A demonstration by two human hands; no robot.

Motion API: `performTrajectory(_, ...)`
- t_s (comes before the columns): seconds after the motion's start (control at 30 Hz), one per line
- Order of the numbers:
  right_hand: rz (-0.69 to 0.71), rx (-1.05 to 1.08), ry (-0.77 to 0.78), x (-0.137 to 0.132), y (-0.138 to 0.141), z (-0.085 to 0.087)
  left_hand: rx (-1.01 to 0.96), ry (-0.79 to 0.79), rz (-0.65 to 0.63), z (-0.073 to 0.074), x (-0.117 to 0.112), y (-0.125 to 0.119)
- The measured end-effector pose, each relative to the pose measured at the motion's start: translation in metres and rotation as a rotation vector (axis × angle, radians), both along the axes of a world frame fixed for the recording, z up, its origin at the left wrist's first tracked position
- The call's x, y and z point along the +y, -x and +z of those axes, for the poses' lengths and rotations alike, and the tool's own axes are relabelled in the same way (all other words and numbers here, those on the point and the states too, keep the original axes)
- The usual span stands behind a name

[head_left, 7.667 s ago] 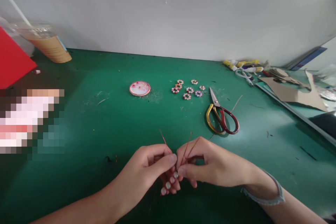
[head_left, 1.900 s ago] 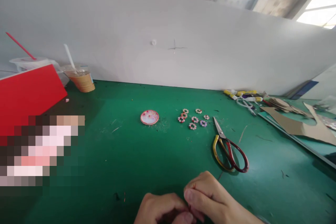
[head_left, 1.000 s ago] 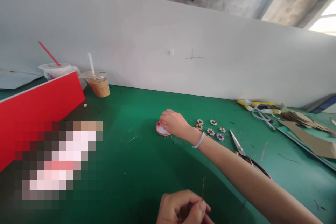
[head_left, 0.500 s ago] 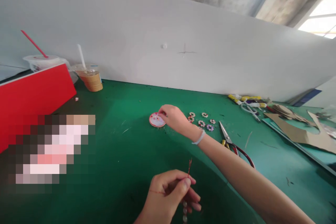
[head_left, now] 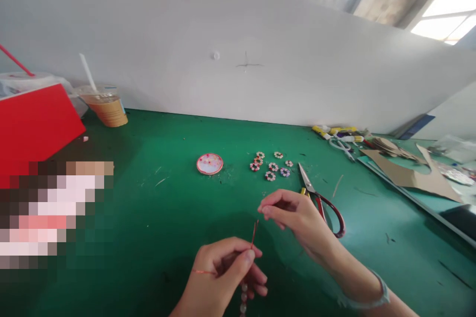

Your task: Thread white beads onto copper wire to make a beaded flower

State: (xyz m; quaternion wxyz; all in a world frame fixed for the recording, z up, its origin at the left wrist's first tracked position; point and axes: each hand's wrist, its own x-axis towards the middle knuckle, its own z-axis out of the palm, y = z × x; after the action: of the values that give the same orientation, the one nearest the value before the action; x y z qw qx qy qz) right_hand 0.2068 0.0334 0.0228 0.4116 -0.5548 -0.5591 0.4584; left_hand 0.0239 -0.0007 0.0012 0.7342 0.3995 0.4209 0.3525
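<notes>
My left hand [head_left: 226, 272] pinches a thin red cord [head_left: 254, 235] between thumb and forefinger, its short end pointing up. A strand of pale round beads [head_left: 243, 297] hangs below the fingers, and a line of red thread crosses the back of the hand. Just above the cord's tip is my right hand [head_left: 286, 210], thumb and forefinger pressed together; whatever they hold is too small to make out. Farther off lies a round red-rimmed dish [head_left: 209, 164] with small reddish beads in it. Several small bead rings [head_left: 272, 167] lie right of the dish.
Red-handled scissors [head_left: 323, 203] lie right of the rings. Glue tubes [head_left: 338, 131], white-handled scissors [head_left: 341, 146] and cardboard scraps [head_left: 412, 166] are at the far right. On the left stand a drink cup [head_left: 107, 109] and a red board [head_left: 40, 129]. A pale wall closes the back.
My right hand has moved from the dish back toward me, to beside the cord's tip. The left hand keeps its pinch on the cord. The view has shifted slightly right.
</notes>
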Motion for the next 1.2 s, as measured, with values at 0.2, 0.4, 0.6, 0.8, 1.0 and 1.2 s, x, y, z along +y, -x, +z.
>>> performTrajectory(0.2, 0.109, -0.303, -0.243, 0.074, 0.029, 0.007, 0.023, 0.0, 0.0, -0.003, -0.002, 0.002)
performTrajectory(0.4, 0.233, -0.547, -0.309, 0.139, 0.072, -0.012, 0.005, 0.015, -0.016, -0.009, 0.0, 0.001)
performTrajectory(0.6, 0.316, -0.732, -0.309, 0.156, 0.073, -0.014, -0.02, 0.005, 0.012, -0.019, 0.0, -0.005)
performTrajectory(0.8, 0.354, -0.729, -0.258, 0.151, 0.084, -0.014, -0.022, 0.011, -0.006, -0.015, 0.0, -0.004)
performTrajectory(1.0, 0.282, -0.373, -0.132, 0.126, 0.07, 0.0, -0.035, 0.001, -0.011, -0.005, 0.0, 0.003)
performTrajectory(1.2, 0.259, 0.173, 0.148, 0.046, 0.014, 0.01, -0.031, -0.002, -0.025, -0.005, -0.002, 0.005)
